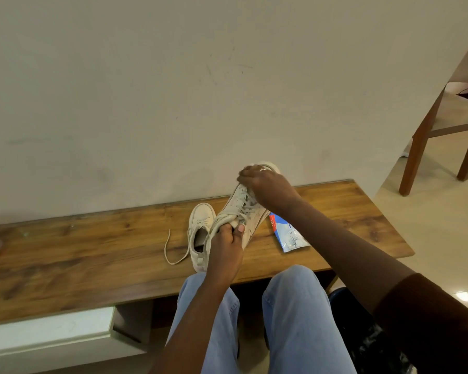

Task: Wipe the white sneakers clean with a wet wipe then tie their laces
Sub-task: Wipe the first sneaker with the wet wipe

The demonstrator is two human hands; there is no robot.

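The pale wall fills most of what I see, and the long wooden bench runs along its foot. Off to my right a wooden chair stands on the tiled floor, well apart from the bench. My knees in light blue jeans come up to the bench's near edge.

I hold one white sneaker tilted above the bench, toe pointing away from me toward the wall and laces facing up. The other sneaker sits flat on the bench just to the left of it, opening toward me, very close to the raised one.

My left hand grips the raised sneaker at its heel end, fingers curled round the collar and thumb laid on the tongue side. My right hand is curled down over the toe end.

A blue and white pack of wipes lies flat on the bench just right of the raised sneaker, partly under my right forearm. A loose lace from the resting sneaker loops out leftward across the wood.

The wet wipe is bunched under my right fingers against the toe (only a pale scrap of it shows past my fingertips).
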